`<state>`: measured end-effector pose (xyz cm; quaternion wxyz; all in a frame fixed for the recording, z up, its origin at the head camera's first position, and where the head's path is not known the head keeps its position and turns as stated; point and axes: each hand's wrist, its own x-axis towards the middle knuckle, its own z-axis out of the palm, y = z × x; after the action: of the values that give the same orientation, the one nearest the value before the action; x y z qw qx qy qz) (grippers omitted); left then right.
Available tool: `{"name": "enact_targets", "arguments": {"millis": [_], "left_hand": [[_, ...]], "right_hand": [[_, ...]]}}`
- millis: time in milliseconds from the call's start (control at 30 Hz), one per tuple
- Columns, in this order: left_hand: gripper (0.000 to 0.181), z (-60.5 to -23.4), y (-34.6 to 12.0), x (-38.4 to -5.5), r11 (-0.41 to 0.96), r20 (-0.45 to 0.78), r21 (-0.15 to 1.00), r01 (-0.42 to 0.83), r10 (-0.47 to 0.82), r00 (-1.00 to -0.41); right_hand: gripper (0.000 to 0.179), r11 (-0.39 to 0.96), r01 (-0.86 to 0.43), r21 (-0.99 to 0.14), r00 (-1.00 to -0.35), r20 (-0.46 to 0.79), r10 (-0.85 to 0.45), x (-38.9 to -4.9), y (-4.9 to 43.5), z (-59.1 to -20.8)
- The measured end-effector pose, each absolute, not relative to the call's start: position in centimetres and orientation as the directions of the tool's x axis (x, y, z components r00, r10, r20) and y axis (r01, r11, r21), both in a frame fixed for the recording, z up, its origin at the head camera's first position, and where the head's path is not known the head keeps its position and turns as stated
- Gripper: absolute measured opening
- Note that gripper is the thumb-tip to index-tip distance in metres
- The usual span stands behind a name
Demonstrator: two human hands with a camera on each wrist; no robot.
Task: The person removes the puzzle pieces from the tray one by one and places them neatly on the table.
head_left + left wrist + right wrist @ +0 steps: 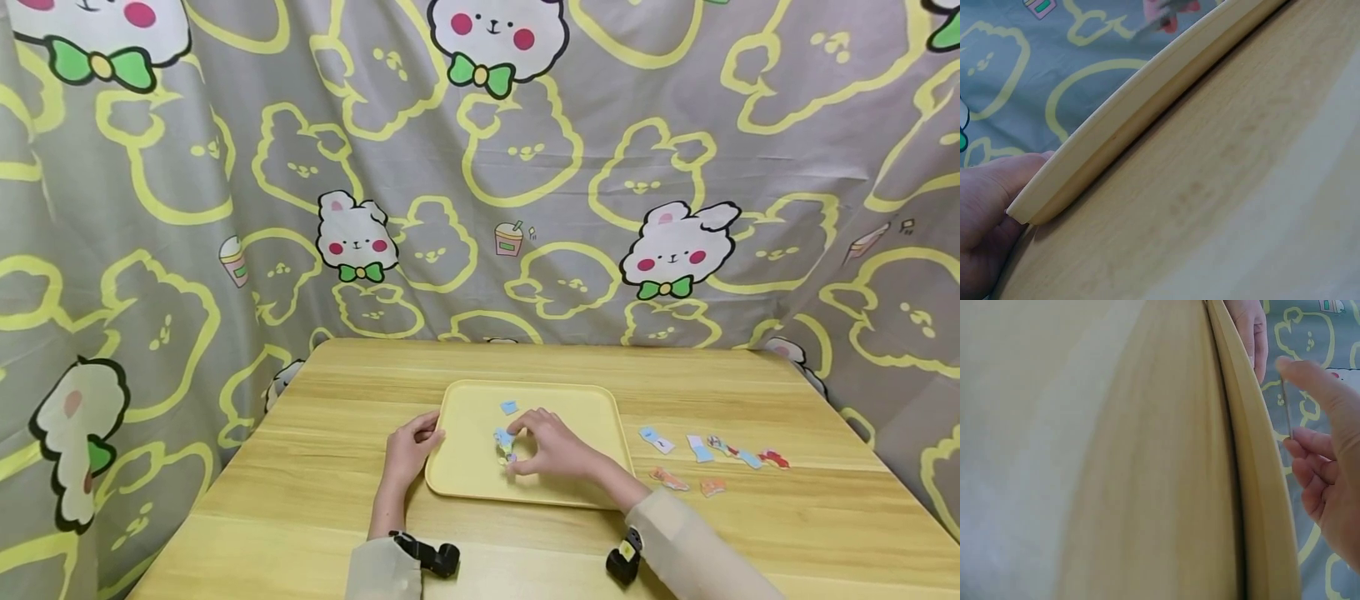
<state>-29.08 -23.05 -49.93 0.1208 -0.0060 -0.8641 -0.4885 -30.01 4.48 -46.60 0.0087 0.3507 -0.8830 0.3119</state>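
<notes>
A yellow tray [577, 408] lies on the wooden table. At its left edge my left hand [408, 450] grips the rim, with the thumb over it; the left wrist view shows this hand [991, 212] at the tray's corner. Over the tray's middle, my right hand [555, 448] pinches a light blue and green puzzle piece [503, 440] between thumb and fingers. Seen edge-on in the right wrist view, the puzzle piece [1287, 409] is a thin card. A small blue puzzle piece [509, 407] lies on the tray just beyond the right hand.
Right of the tray, several loose pieces lie on the table: a blue and white piece [657, 439], another blue and white piece [701, 448], an orange piece [669, 478], a smaller orange piece [712, 486] and a red piece [774, 459]. A patterned curtain [480, 183] hangs behind.
</notes>
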Motion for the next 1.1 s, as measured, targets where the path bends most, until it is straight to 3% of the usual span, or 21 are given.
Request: {"name": "enact_targets", "arguments": {"millis": [533, 1100], "left_hand": [[0.036, -49.9, -22.9, -29.1, 0.535, 0.246, 0.832, 0.151, -0.112, -0.963], [0.036, -50.0, -23.0, -29.2, 0.525, 0.232, 0.839, 0.144, -0.105, -0.967]], "right_hand": [[0.043, 0.354, -0.462, -0.813, -0.799, 0.208, -0.564, -29.6, 5.3, -46.6], [0.040, 0.319, -0.426, -0.847, -0.807, 0.196, -0.558, -29.6, 6.0, -47.0]]}}
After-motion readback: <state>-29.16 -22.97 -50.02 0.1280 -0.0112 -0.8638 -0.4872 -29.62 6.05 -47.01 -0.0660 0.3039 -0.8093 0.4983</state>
